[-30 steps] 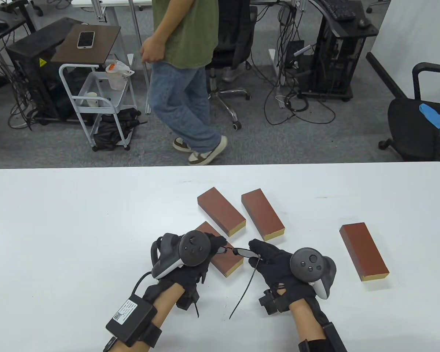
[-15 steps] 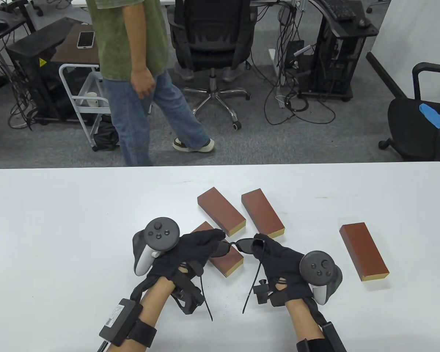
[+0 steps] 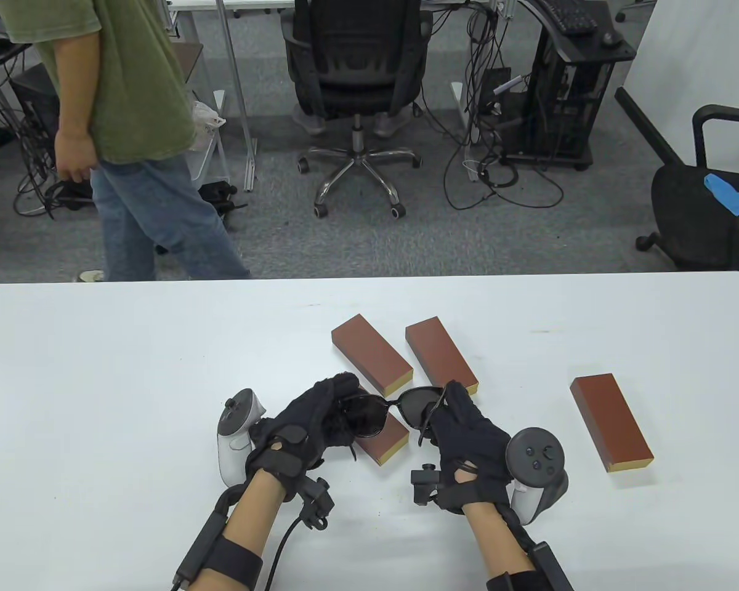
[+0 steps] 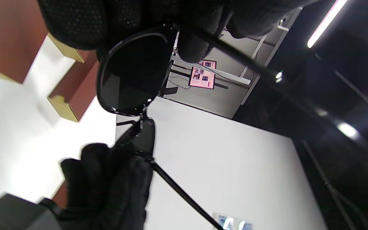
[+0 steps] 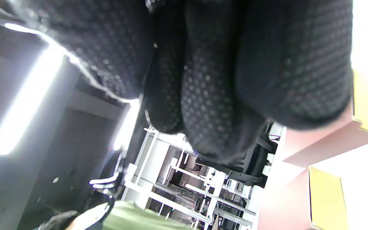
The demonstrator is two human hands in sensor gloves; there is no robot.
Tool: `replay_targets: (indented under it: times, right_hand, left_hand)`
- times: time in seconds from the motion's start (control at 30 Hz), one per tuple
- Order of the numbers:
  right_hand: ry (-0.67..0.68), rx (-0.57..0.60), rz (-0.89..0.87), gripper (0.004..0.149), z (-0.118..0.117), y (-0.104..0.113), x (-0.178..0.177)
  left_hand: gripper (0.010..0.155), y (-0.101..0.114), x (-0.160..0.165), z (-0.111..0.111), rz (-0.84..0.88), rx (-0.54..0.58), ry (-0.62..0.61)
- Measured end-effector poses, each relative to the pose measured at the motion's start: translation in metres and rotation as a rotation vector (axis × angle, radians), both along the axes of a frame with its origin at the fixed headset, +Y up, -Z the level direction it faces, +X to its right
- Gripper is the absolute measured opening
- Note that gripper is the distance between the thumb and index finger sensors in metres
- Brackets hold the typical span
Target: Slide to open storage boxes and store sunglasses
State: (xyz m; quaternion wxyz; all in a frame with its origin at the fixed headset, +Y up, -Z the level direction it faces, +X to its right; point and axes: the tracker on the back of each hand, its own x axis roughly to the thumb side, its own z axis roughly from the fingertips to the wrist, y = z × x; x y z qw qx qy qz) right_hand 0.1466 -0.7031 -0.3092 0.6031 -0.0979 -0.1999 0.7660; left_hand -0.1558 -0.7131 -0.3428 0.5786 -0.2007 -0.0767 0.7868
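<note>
Three brown boxes (image 3: 406,363) clustered just beyond the hands, fourth box (image 3: 611,422) apart right, bare table (image 3: 98,381) left

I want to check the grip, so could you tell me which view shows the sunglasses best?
The table view: both lenses of the sunglasses show, held between the left hand and right hand. The left wrist view shows one lens close up; the right wrist view shows only glove fingers.

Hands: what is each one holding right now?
Left hand: holds the sunglasses at their left lens.
Right hand: holds the sunglasses at their right lens.
</note>
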Motion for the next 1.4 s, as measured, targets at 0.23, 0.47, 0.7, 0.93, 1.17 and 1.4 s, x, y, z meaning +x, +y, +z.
replay_targets:
  times: [0.23,0.47,0.7,0.93,1.17,1.4]
  right_hand:
    - [-0.047,-0.016,-0.068,0.051,0.005,-0.003,-0.006]
    - [-0.044,-0.051,-0.091,0.051,0.006,-0.008,-0.005]
    - [0.036,-0.031,-0.061,0.047,0.002,-0.010,-0.007]
    - [0.170,0.041,0.017,0.053,-0.004,-0.007,-0.011]
    - [0.355,0.133,0.012,0.066,-0.008,-0.007,-0.013]
    - [0.364,0.146,-0.128,0.061,-0.008,-0.012,-0.012]
  left_hand:
    - [0.062,0.004,0.006,0.009,-0.048,0.048,0.062]
    - [0.062,-0.005,0.016,0.013,-0.080,0.036,0.067]
    - [0.062,-0.009,0.012,0.014,-0.080,0.017,0.115]
    - [0.061,-0.016,0.004,0.015,-0.063,-0.020,0.157]
    - [0.058,-0.018,-0.004,0.014,-0.092,-0.040,0.209]
    - [0.051,-0.014,-0.008,0.016,-0.181,-0.016,0.310]
